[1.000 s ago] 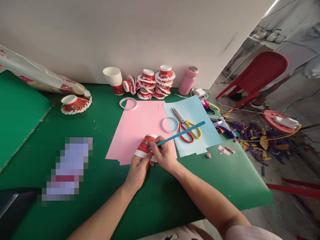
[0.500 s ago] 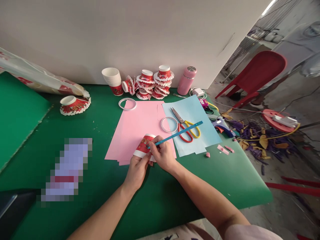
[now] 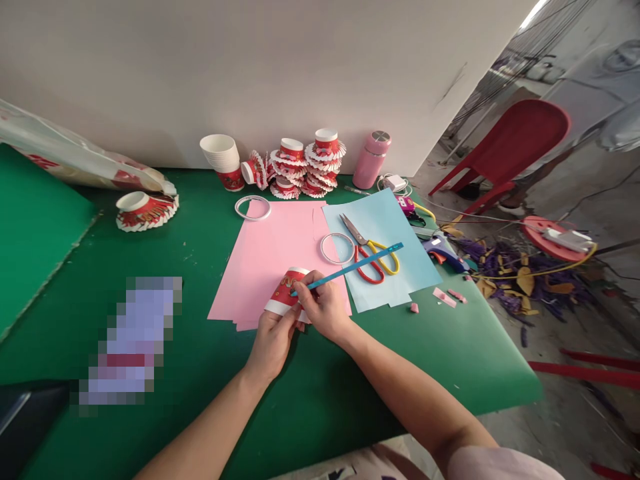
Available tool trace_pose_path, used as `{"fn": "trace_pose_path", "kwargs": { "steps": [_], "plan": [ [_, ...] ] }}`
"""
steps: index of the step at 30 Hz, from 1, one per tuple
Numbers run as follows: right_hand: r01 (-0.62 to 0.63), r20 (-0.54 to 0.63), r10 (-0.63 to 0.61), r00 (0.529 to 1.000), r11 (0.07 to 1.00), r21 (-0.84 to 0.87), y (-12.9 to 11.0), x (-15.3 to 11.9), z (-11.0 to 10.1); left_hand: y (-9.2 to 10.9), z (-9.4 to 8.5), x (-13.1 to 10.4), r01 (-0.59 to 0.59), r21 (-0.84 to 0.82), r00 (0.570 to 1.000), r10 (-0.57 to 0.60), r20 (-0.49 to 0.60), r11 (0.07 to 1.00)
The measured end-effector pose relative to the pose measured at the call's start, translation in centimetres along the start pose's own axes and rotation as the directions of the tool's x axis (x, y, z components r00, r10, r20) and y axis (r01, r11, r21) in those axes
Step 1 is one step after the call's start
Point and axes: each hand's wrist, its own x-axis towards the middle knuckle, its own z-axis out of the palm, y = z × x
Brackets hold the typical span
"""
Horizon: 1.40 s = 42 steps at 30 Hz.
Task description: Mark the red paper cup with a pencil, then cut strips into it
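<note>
Above the near edge of the pink paper sheets (image 3: 280, 233), my left hand (image 3: 273, 343) is closed around the lower end of a red and white printed paper cup (image 3: 287, 287), which is tilted. My right hand (image 3: 323, 307) grips a long, thin blue ruler-like strip (image 3: 350, 268). The strip's lower end meets the cup's printed side, while its other end reaches over the scissors (image 3: 367, 250). Those scissors have one red and one yellow handle and rest on blue paper (image 3: 380, 210). Fingers hide part of the cup.
Stacked cups (image 3: 221, 157) and cut, fringed cups (image 3: 305, 170) line the wall beside a pink flask (image 3: 373, 160). Another fringed cup (image 3: 147, 210) sits left. Two white rings (image 3: 253, 208) lie on the papers. A glue gun (image 3: 447, 253) and cables are at the table's right edge.
Both hands keep their hold, and the strip stays against the cup with hardly any movement. The whole view has shifted very slightly.
</note>
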Motion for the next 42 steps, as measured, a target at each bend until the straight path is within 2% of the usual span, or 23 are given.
{"fn": "trace_pose_path", "kwargs": {
  "steps": [9,14,19,26,32,42],
  "plan": [
    [0.09,-0.044,-0.095,0.994,0.991,-0.097,0.17,0.11,-0.33,-0.07,-0.01,-0.05,0.01,-0.017,1.0,-0.011,-0.022,1.0],
    [0.072,-0.061,-0.078,0.995,0.992,-0.103,0.19,0.11,-0.29,-0.05,-0.11,0.0,0.002,-0.011,1.0,-0.002,-0.009,1.0],
    [0.051,-0.021,-0.053,0.998,0.996,-0.067,-0.04,0.1,-0.26,-0.04,-0.11,0.04,0.006,-0.028,1.0,-0.006,-0.007,1.0],
    [0.105,-0.047,-0.111,0.993,0.988,-0.116,0.23,0.25,-0.34,-0.14,-0.18,0.03,0.015,-0.041,1.0,-0.016,-0.025,0.999],
    [0.09,-0.06,-0.096,0.994,0.991,-0.104,0.39,0.24,-0.39,-0.11,-0.14,0.08,0.018,-0.051,0.999,-0.02,-0.027,0.999],
    [0.069,-0.019,-0.07,0.997,0.997,-0.044,0.15,0.26,-0.49,-0.16,-0.13,0.11,0.027,-0.084,0.998,-0.032,-0.054,0.996]
  ]
}}
